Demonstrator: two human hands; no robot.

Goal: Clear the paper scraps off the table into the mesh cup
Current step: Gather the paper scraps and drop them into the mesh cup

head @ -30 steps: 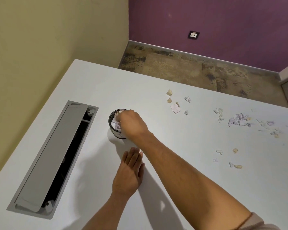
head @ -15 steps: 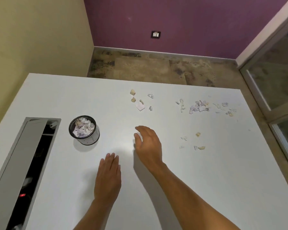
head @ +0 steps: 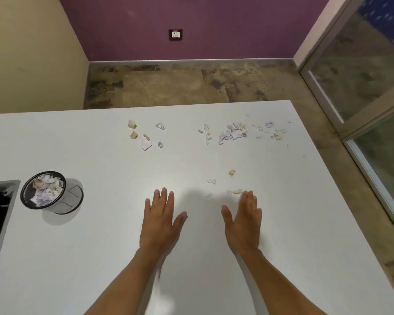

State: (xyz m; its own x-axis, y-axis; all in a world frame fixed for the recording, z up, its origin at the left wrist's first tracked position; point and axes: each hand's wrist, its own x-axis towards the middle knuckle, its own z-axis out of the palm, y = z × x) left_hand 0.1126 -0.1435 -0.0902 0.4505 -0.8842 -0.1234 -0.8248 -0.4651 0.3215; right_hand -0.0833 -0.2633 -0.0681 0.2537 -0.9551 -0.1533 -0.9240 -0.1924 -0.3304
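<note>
Since the frame half a second back, our right hand has moved rightward from mid-tabletop toward the nearest scraps, and our view has swung right, so the mesh cup now sits at the left edge of the frame. Both hands lie flat and empty on the white tabletop, fingers extended and close together, thumbs splayed; left hand at lower centre.

Right fingertips are just beside, perhaps touching, a tan scrap.

Count, as far as blur allows:
- one mesh cup, already part-filled with scraps
- near group, just above the right hand: about five pieces
- upper-centre group: about six pieces
- upper-right group: a dense pile trailing rightward, too small and many to count

Handling, our judgement: torn paper, very light, limp, liable to slide or flutter on the smooth surface. Best pinched at a raised, curled edge, or swept together under the palm edge and then gathered. The cup stands well apart from every group, so each load needs a carry.
</note>
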